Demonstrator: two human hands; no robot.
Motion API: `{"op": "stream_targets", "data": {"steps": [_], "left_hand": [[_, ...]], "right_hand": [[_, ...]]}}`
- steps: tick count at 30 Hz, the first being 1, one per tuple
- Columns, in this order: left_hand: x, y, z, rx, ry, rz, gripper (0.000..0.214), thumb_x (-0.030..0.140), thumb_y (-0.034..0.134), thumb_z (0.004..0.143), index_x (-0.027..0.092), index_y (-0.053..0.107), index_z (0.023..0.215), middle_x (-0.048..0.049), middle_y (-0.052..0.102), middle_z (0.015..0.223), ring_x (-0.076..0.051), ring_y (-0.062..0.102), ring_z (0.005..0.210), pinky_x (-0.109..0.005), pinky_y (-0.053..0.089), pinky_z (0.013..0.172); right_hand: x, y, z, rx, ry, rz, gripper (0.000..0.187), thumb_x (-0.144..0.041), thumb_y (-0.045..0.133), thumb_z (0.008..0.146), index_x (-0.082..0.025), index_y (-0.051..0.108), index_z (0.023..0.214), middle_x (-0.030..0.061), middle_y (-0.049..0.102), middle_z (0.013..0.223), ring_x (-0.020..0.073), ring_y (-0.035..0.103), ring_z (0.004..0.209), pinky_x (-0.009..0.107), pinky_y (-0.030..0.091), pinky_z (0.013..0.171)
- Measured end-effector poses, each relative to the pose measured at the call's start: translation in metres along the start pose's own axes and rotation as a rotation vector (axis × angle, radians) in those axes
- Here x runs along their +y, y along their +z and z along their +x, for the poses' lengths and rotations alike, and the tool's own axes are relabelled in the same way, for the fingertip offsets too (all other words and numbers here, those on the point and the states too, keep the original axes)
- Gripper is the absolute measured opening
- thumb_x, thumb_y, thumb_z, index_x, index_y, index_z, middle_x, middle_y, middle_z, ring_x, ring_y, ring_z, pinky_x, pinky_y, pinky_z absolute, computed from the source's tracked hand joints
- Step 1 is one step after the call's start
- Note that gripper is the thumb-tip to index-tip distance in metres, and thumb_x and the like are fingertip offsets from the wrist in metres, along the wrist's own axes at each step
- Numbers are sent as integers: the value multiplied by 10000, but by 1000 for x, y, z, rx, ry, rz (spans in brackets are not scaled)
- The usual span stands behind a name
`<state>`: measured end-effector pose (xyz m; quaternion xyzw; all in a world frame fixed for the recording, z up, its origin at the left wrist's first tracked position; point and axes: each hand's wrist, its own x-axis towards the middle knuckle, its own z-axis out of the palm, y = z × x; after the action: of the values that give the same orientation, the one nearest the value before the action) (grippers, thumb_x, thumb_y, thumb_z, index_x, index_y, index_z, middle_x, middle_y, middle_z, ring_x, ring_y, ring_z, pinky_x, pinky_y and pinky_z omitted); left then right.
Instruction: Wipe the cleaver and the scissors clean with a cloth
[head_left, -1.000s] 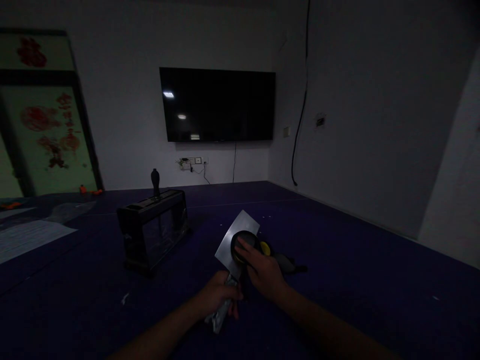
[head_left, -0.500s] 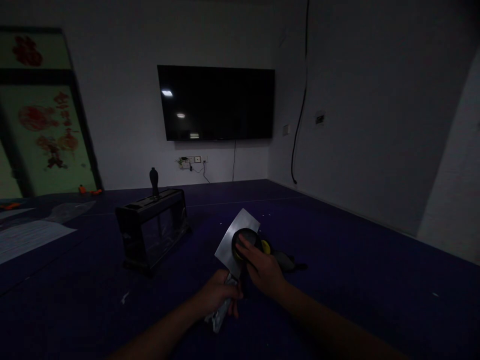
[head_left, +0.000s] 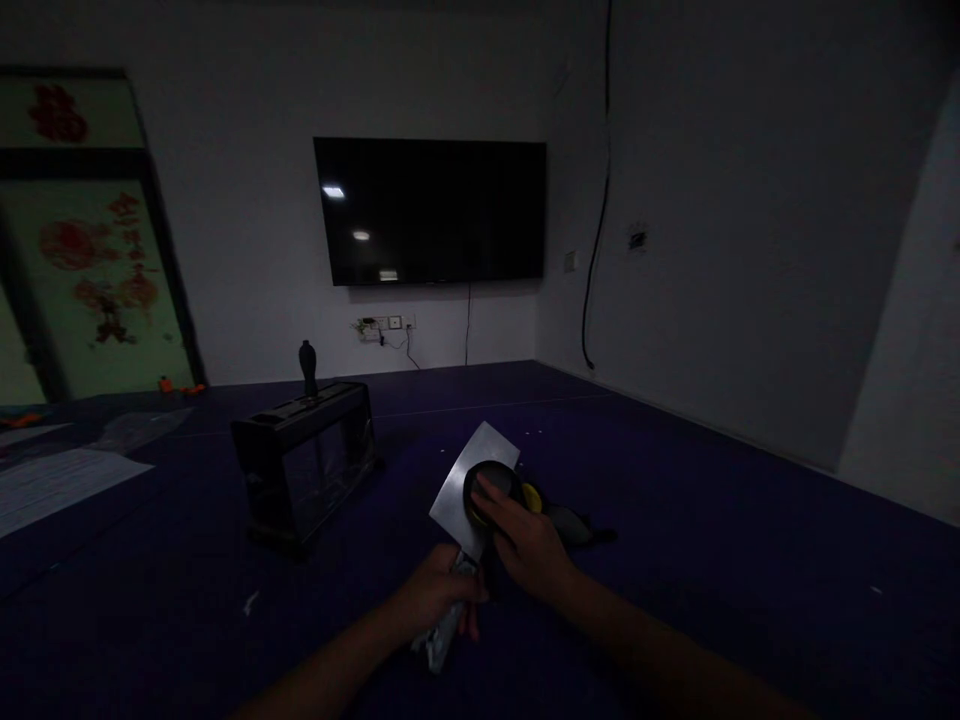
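Note:
My left hand [head_left: 442,592] is closed round the pale, worn-looking handle [head_left: 444,635] of a scraper with a wide, flat metal blade [head_left: 456,492]. The blade points up and away from me, tilted. Over the blade's right side, my right hand [head_left: 529,540] grips a round black tool with yellow parts [head_left: 495,482]; its exact kind is unclear in the dim light. The fingers lie across the tool's dark face, and it overlaps the blade. Whether the two touch cannot be made out. Behind the right hand, a dark grey piece with a black end [head_left: 574,525] sticks out to the right.
A black frame-like case [head_left: 300,425] with clear sides and a dark vase-shaped object [head_left: 308,368] on top stands to the left on the purple floor covering [head_left: 675,600]. Paper sheets [head_left: 67,485] and clear plastic [head_left: 142,430] lie far left. A black cable [head_left: 600,220] hangs along the right wall.
The view has shifted slightly. Both hands, the scraper and the round tool keep nearly the same positions relative to each other.

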<state>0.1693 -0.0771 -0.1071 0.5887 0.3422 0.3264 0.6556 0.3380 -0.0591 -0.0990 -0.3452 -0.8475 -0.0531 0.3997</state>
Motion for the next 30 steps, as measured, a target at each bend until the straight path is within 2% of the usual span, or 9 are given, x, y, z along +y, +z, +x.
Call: {"op": "stream_targets", "data": {"steps": [9, 18, 26, 30], "left_hand": [[1, 1, 0, 22, -7, -15, 108, 190, 562, 498, 130, 512, 573, 22, 512, 373, -133, 519, 339, -173, 298, 313], [3, 1, -2, 28, -15, 25, 131, 218, 556, 520, 132, 519, 611, 16, 528, 374, -126, 499, 323, -177, 295, 317], [4, 1, -4, 25, -16, 31, 173, 240, 574, 535, 124, 535, 657, 23, 531, 399, -117, 495, 336, -179, 292, 338], [5, 2, -3, 9, -12, 23, 125, 218, 564, 525, 126, 519, 598, 17, 522, 386, -117, 496, 331, -177, 291, 335]], "right_hand": [[1, 1, 0, 12, -12, 31, 689, -29, 399, 682, -238, 338, 1336, 58, 327, 1406, 193, 504, 1133, 353, 486, 845], [1, 1, 0, -7, 19, 85, 642, -38, 399, 697, -228, 379, 1310, 70, 324, 1406, 193, 445, 1190, 384, 430, 915], [0, 1, 0, -11, 31, 93, 643, -40, 410, 695, -231, 386, 1308, 75, 335, 1401, 210, 459, 1177, 392, 452, 883], [1, 2, 0, -12, 30, 83, 655, -40, 413, 692, -234, 375, 1316, 66, 323, 1408, 216, 466, 1170, 386, 465, 867]]}}
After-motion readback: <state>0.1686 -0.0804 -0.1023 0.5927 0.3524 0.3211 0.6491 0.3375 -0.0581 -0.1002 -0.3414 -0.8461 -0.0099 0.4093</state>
